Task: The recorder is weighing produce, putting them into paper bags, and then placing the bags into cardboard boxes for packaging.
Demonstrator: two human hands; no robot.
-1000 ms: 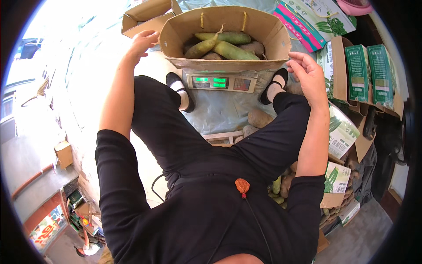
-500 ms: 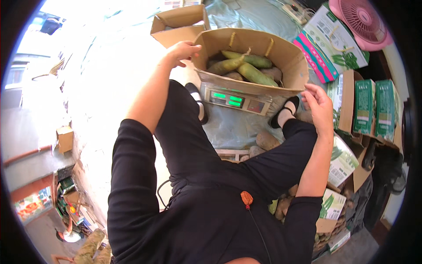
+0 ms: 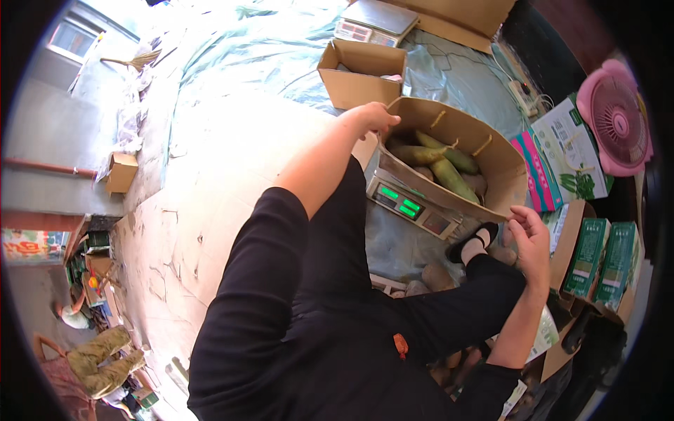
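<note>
An open cardboard box [image 3: 509,184] with yellowish cord handles stands on a digital scale [image 3: 444,223] with lit green displays. Inside lie several long green radishes [image 3: 453,179] and some brown root vegetables [image 3: 475,184], partly covered by them. My left hand [image 3: 375,118] has its fingers bent on the box's left corner. At the right corner, my right hand [image 3: 532,235] pinches the rim between thumb and fingers. Loose brown tubers [image 3: 437,276] rest on the floor between my legs.
Behind the box stand a smaller open carton [image 3: 361,85] and another scale [image 3: 375,24]. On the right are a pink fan [image 3: 616,126], printed cartons [image 3: 572,158] and green boxes [image 3: 588,258]. A power strip [image 3: 522,98] lies near the wall. Plastic sheeting [image 3: 274,63] covers the floor.
The view has turned left, so the box and scale appear lower and farther right. Both hands stay at the box's corners, and the radishes lie as before.
</note>
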